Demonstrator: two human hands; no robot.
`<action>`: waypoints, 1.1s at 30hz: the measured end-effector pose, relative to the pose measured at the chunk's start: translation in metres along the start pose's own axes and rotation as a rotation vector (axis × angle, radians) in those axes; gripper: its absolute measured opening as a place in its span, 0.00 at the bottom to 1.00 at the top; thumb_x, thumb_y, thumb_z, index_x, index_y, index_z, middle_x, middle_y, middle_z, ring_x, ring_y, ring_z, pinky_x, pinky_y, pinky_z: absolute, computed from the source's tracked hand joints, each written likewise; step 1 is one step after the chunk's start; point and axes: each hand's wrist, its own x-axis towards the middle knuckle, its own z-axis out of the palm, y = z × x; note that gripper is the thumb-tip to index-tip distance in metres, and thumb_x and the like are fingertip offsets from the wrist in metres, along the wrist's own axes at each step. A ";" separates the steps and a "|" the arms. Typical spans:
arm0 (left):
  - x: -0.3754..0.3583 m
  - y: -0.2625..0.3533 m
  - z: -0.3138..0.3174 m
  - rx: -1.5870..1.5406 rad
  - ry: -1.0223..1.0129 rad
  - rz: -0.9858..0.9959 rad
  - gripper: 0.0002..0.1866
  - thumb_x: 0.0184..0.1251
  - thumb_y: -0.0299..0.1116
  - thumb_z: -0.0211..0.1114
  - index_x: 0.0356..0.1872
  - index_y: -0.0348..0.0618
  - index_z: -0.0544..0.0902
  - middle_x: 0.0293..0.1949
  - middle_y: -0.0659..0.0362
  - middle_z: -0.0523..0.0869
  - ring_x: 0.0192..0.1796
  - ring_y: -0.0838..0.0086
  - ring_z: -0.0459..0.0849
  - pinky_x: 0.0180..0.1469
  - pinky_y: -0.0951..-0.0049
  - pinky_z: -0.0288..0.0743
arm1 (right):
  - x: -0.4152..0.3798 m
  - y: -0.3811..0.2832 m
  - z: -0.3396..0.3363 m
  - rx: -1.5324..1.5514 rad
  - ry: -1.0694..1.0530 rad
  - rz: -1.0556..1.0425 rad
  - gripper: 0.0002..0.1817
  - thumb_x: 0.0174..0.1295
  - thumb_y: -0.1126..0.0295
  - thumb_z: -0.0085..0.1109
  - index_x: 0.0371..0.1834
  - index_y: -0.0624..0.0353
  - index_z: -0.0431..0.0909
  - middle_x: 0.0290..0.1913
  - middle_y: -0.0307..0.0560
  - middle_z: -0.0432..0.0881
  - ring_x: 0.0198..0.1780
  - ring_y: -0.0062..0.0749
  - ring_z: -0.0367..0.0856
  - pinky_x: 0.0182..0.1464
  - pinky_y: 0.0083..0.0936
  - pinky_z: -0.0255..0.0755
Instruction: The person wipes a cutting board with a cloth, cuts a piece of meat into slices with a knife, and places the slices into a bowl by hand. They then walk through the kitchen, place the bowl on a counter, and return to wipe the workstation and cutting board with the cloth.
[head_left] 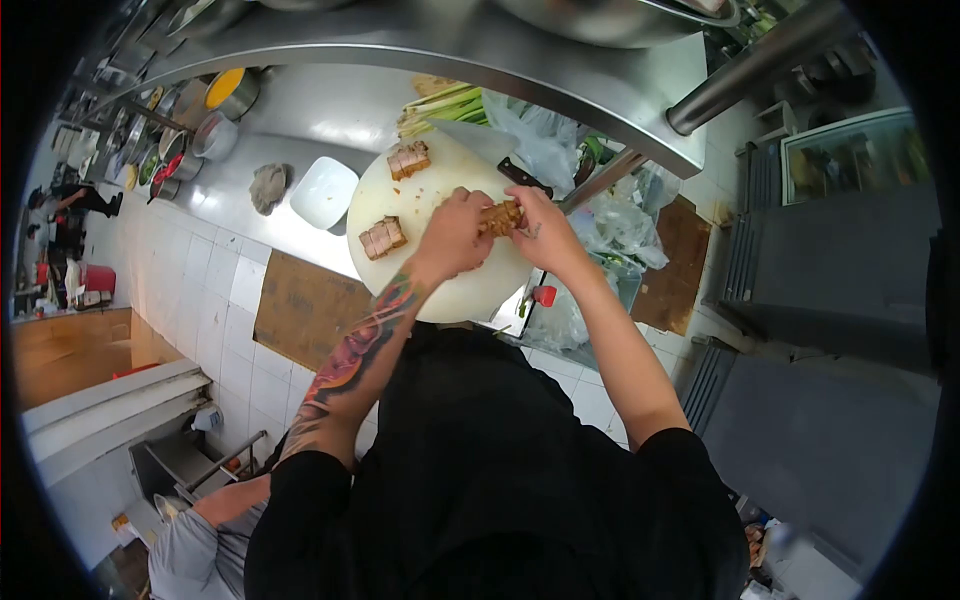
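On the round white cutting board (440, 290) lie two blocks of sliced meat, one at the upper left (408, 160) and one at the left (383, 238). A third, browned piece of meat (499, 218) is between my hands near the board's right side. My left hand (456, 235) grips its left end. The fingers of my right hand (543, 232) close on its right end. Just above my right hand rests a knife, its dark handle (526, 177) pointing to the lower right and its wide blade reaching up over the board's edge.
Left of the board are a white square bowl (325, 192) and a grey cloth (268, 188). Green stalks (445, 108) and plastic bags (540, 140) lie behind it. A steel shelf (420, 50) hangs over the counter. Another person (215, 535) is at the lower left.
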 end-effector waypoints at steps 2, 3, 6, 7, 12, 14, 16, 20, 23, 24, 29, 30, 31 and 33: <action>-0.018 0.000 -0.024 -0.050 -0.038 -0.061 0.23 0.58 0.30 0.75 0.56 0.39 0.82 0.48 0.46 0.82 0.48 0.50 0.86 0.51 0.55 0.83 | 0.003 -0.015 0.006 0.090 -0.056 -0.024 0.32 0.58 0.84 0.67 0.68 0.59 0.71 0.59 0.57 0.78 0.54 0.53 0.84 0.57 0.40 0.80; -0.028 -0.002 -0.034 -0.103 -0.080 -0.111 0.24 0.60 0.29 0.77 0.58 0.39 0.82 0.49 0.47 0.83 0.48 0.53 0.87 0.52 0.57 0.83 | 0.004 -0.021 0.011 0.176 -0.102 -0.042 0.31 0.58 0.82 0.67 0.67 0.58 0.71 0.60 0.59 0.78 0.59 0.61 0.82 0.60 0.46 0.79; -0.061 -0.001 -0.040 -0.112 -0.072 -0.178 0.24 0.60 0.29 0.79 0.58 0.38 0.83 0.48 0.49 0.84 0.46 0.57 0.87 0.51 0.61 0.82 | -0.005 -0.032 0.028 0.134 -0.141 -0.075 0.30 0.59 0.82 0.67 0.66 0.58 0.71 0.60 0.59 0.78 0.59 0.61 0.83 0.59 0.46 0.79; -0.068 0.000 -0.039 -0.113 -0.045 -0.188 0.24 0.60 0.28 0.79 0.58 0.38 0.84 0.47 0.49 0.84 0.46 0.58 0.86 0.50 0.61 0.82 | -0.008 -0.033 0.033 0.112 -0.159 -0.076 0.30 0.59 0.82 0.67 0.66 0.57 0.71 0.60 0.59 0.78 0.58 0.61 0.83 0.59 0.46 0.80; -0.082 0.006 -0.026 -0.178 0.003 -0.308 0.25 0.60 0.27 0.78 0.60 0.37 0.84 0.49 0.46 0.84 0.49 0.53 0.88 0.54 0.57 0.83 | -0.017 -0.036 0.044 0.010 -0.157 -0.085 0.30 0.62 0.83 0.65 0.68 0.58 0.71 0.60 0.56 0.78 0.56 0.53 0.85 0.57 0.41 0.81; -0.086 0.001 -0.020 -0.138 0.036 -0.282 0.27 0.60 0.28 0.78 0.62 0.36 0.83 0.53 0.45 0.83 0.54 0.50 0.86 0.57 0.56 0.83 | -0.018 -0.032 0.047 -0.018 -0.148 -0.084 0.31 0.62 0.82 0.66 0.70 0.57 0.71 0.61 0.55 0.77 0.55 0.51 0.86 0.58 0.40 0.81; -0.092 0.001 -0.017 -0.095 0.096 -0.230 0.31 0.60 0.28 0.79 0.65 0.35 0.80 0.55 0.45 0.82 0.57 0.48 0.85 0.59 0.56 0.82 | -0.021 -0.034 0.043 0.011 -0.154 -0.063 0.33 0.61 0.81 0.67 0.72 0.56 0.70 0.62 0.55 0.77 0.54 0.49 0.85 0.58 0.39 0.81; -0.106 0.010 -0.014 -0.116 0.167 -0.300 0.42 0.59 0.28 0.80 0.75 0.36 0.71 0.59 0.44 0.80 0.61 0.45 0.81 0.64 0.54 0.79 | -0.029 -0.025 0.037 0.055 -0.165 -0.059 0.40 0.60 0.81 0.69 0.78 0.55 0.65 0.64 0.55 0.77 0.52 0.46 0.85 0.58 0.37 0.80; -0.112 0.004 -0.005 -0.162 0.128 -0.331 0.45 0.58 0.26 0.79 0.78 0.38 0.67 0.60 0.43 0.79 0.61 0.45 0.82 0.64 0.54 0.80 | -0.032 -0.026 0.039 0.085 -0.213 0.020 0.40 0.59 0.82 0.70 0.76 0.57 0.65 0.63 0.57 0.78 0.52 0.45 0.84 0.58 0.39 0.80; -0.112 0.001 -0.001 -0.165 0.134 -0.334 0.45 0.58 0.26 0.79 0.78 0.38 0.67 0.60 0.43 0.79 0.61 0.45 0.82 0.64 0.54 0.80 | -0.032 -0.023 0.044 0.081 -0.218 0.017 0.40 0.59 0.82 0.70 0.76 0.57 0.65 0.63 0.57 0.78 0.52 0.45 0.84 0.58 0.39 0.80; -0.111 -0.016 0.015 -0.257 0.153 -0.240 0.42 0.56 0.21 0.77 0.75 0.36 0.71 0.62 0.41 0.79 0.62 0.46 0.82 0.64 0.56 0.80 | -0.035 -0.016 0.067 0.078 -0.085 -0.011 0.33 0.60 0.84 0.67 0.69 0.58 0.67 0.53 0.58 0.83 0.51 0.48 0.87 0.54 0.39 0.82; -0.110 -0.014 0.013 -0.258 0.156 -0.241 0.42 0.56 0.21 0.77 0.75 0.36 0.71 0.62 0.41 0.79 0.62 0.46 0.82 0.64 0.56 0.80 | -0.036 -0.019 0.067 0.076 -0.087 -0.013 0.33 0.60 0.84 0.67 0.69 0.58 0.67 0.53 0.58 0.83 0.51 0.48 0.87 0.54 0.39 0.82; -0.109 -0.010 0.010 -0.270 0.180 -0.238 0.41 0.56 0.21 0.77 0.74 0.36 0.72 0.62 0.42 0.79 0.62 0.45 0.82 0.64 0.56 0.80 | -0.037 -0.023 0.067 0.092 -0.065 0.013 0.32 0.61 0.85 0.67 0.68 0.58 0.67 0.51 0.58 0.84 0.51 0.49 0.88 0.54 0.39 0.82; -0.108 -0.009 0.010 -0.284 0.205 -0.235 0.40 0.55 0.21 0.77 0.73 0.36 0.74 0.63 0.42 0.80 0.61 0.45 0.83 0.65 0.55 0.80 | -0.037 -0.026 0.069 0.106 -0.043 0.039 0.32 0.61 0.85 0.67 0.68 0.58 0.67 0.50 0.58 0.85 0.50 0.50 0.88 0.53 0.39 0.83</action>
